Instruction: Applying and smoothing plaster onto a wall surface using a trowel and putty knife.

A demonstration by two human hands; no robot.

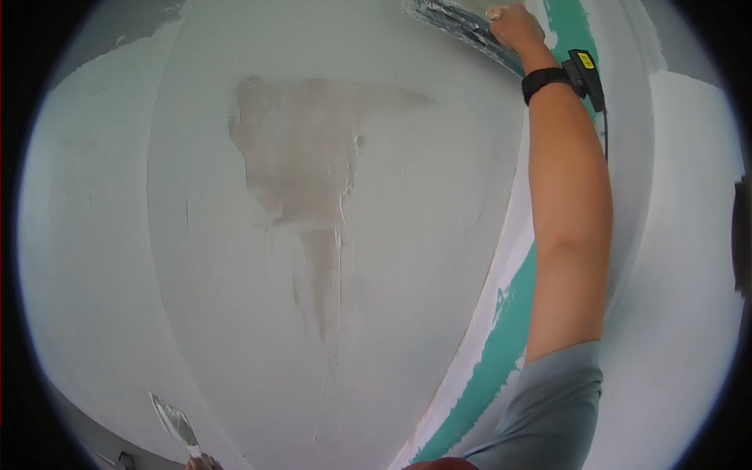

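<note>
My right hand [517, 28] is raised high at the upper right, its fingers closed round a wide plastering trowel [462, 30]. The trowel's long blade is smeared with plaster and lies close to the pale grey wall [415, 204]; whether its edge touches cannot be told. Only a small part of my left hand [205, 464] shows at the lower left edge, gripping a putty knife [175, 423] with whitish plaster on its blade, pointing up and left. Between the two tools, a darker beige patch [298, 149] shows on the wall, with a thin raised plaster ridge [340, 235] along its right side.
A green strip [501, 329] with ragged white edges runs along the wall's right side. Behind my arm stands another white surface [689, 235]. On my right wrist sits a black strap [547, 81] with a small device and cable. Floor shows at lower left.
</note>
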